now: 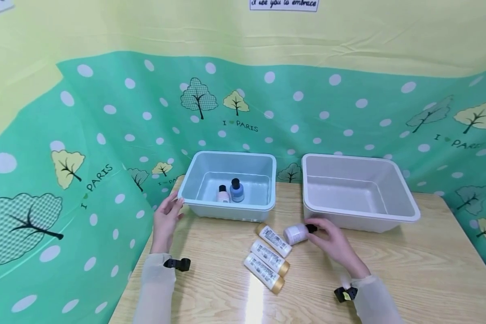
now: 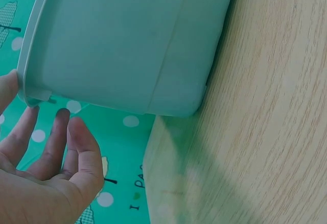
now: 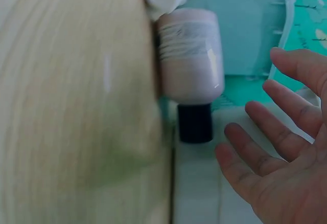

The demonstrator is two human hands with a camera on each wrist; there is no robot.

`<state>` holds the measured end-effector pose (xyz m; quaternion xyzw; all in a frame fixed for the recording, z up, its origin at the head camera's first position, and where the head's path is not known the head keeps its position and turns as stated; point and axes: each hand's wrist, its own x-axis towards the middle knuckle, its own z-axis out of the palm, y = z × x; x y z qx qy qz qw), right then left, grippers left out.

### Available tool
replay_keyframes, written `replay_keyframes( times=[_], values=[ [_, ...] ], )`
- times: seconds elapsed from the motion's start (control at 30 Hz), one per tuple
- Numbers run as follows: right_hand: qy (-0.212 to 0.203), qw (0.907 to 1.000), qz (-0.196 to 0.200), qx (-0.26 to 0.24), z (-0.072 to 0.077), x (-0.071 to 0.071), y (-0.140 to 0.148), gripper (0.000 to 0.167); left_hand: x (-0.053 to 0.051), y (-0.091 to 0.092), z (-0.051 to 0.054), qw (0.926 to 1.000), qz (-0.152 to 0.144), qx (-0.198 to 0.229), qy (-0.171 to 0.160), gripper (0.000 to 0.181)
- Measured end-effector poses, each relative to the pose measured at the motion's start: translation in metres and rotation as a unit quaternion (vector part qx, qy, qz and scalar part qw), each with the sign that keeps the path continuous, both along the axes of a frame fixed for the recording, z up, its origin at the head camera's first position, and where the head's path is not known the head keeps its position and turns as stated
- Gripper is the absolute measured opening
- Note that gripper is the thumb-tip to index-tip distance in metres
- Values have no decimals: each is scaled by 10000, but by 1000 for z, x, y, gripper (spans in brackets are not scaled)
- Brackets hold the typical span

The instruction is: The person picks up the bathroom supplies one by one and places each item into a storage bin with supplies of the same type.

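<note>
My left hand [image 1: 167, 221] is at the front left corner of the light blue plastic basin [image 1: 227, 213]. In the left wrist view its thumb and index finger pinch the basin's rim, while the other fingers stay loosely bent below. A pink bottle [image 1: 223, 195] and a blue bottle [image 1: 237, 193], both black-capped, are inside the basin. On the wooden table, a pale lilac bottle [image 1: 295, 234] with a black cap lies on its side. Beside that cap is my right hand [image 1: 334, 241]; the right wrist view shows its fingers [image 3: 278, 127] spread and apart from the bottle.
A greyish-white basin [image 1: 352, 217] stands at the back right. Three white tubes with gold caps, one of them the middle tube [image 1: 267, 256], lie side by side on the table [image 1: 210, 270]. Behind the basins hangs a green patterned cloth [image 1: 263, 108].
</note>
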<state>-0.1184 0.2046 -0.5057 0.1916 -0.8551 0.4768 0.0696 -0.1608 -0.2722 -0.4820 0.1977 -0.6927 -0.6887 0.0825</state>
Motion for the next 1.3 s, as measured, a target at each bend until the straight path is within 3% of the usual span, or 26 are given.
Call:
replay_keyframes(
  times=[0.5,0.73,0.93,1.3],
  values=[
    [-362,9986,-313,234,-30,-3,8,37,-1,0,1,9999,-41,-105,43,57],
    [-1140,9931,31,-273,-34,-1,7,49,-1,0,0,10000,-15,-29,39,59],
    [-1651,9853,-102,-425,-37,-5,-1,60,1,-2,1,10000,-13,-58,-32,61],
    [-1896,9788,-496,-593,-35,-12,-16,60,3,0,3,10000,-52,-22,-2,58]
  ],
)
